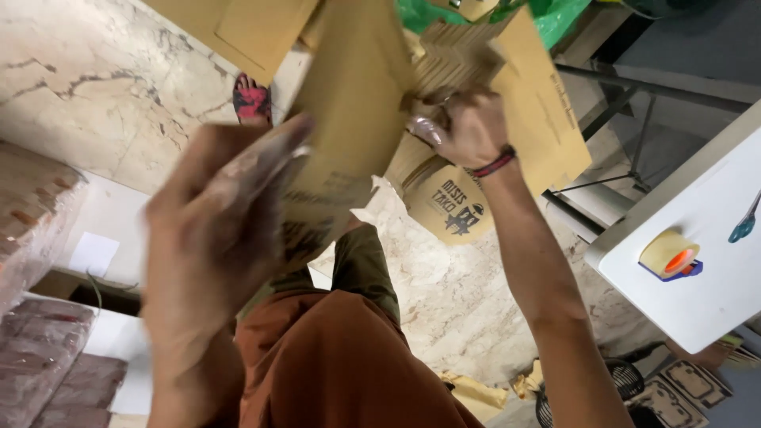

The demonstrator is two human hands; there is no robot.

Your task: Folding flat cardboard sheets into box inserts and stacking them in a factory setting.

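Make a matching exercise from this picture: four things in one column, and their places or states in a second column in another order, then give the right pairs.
Things:
1. left hand
2. right hand
3. roll of tape
4. red slipper

Places or states:
A. lies on the white table
B. grips the stack of flat cardboard pieces, a red band at its wrist
C. lies on the marble floor, partly hidden by cardboard
D. pressed flat against the brown cardboard sheet

Pairs: 1-D, 2-B, 3-A, 4-C
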